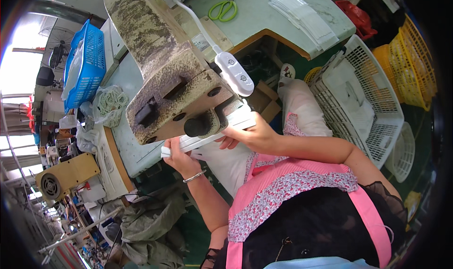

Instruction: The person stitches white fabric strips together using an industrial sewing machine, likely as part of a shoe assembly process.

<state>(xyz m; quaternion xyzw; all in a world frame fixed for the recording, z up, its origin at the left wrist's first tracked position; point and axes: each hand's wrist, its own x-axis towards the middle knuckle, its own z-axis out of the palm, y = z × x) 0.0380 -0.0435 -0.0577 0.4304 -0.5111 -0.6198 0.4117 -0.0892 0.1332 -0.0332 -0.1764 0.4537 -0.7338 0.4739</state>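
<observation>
Nearest, one mottled machine head [163,63]. Below it, one white strip [191,142]: left hand [183,161] pinching one end, right hand [259,136] grasping the other; we best hold it evenly taut. Beyond, green-handled scissors [230,2], on table [257,14].

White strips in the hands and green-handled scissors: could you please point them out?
White strips [198,142], head view: on their middle stretch.
Green-handled scissors [230,1], head view: where the handles meet.

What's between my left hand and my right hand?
In the head view, a white strip runs from your left hand to your right hand, partly hidden by the machine head.
</observation>
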